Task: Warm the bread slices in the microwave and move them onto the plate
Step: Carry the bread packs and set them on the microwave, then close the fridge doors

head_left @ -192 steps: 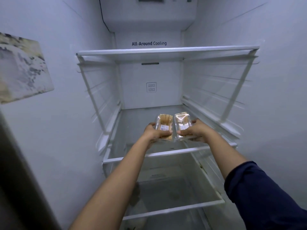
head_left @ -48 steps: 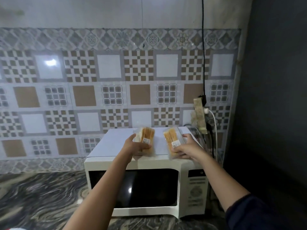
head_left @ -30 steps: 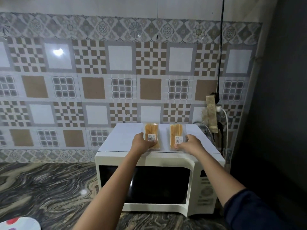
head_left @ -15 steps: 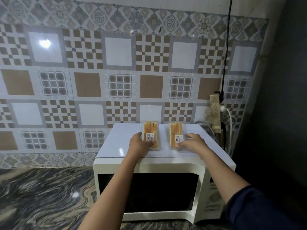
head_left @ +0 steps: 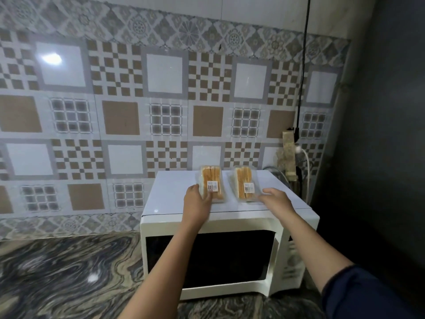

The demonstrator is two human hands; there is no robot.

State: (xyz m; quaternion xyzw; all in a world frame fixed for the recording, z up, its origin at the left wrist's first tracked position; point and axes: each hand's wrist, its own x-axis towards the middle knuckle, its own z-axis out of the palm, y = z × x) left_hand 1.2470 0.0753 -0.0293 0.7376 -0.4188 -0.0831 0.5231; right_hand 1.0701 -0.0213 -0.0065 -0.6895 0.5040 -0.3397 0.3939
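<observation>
Two clear plastic packs of bread slices lie side by side on top of the white microwave (head_left: pixel 165 199), whose door is closed. My left hand (head_left: pixel 197 202) grips the near left corner of the left bread pack (head_left: pixel 212 184), thumb along its side. My right hand (head_left: pixel 274 200) hovers with relaxed fingers at the near right corner of the right bread pack (head_left: pixel 245 185), just touching its wrapper. Each pack shows a small white barcode label. No plate is in view.
The microwave stands on a dark marbled counter (head_left: pixel 64 272) against a patterned tile wall. A power strip (head_left: pixel 289 155) with plugs and cables hangs at the microwave's back right. A dark wall closes off the right side.
Both packs were carried from the fridge and set flat on the microwave top. In the last half second my right hand slid slightly right off its pack; my left hand stayed.
</observation>
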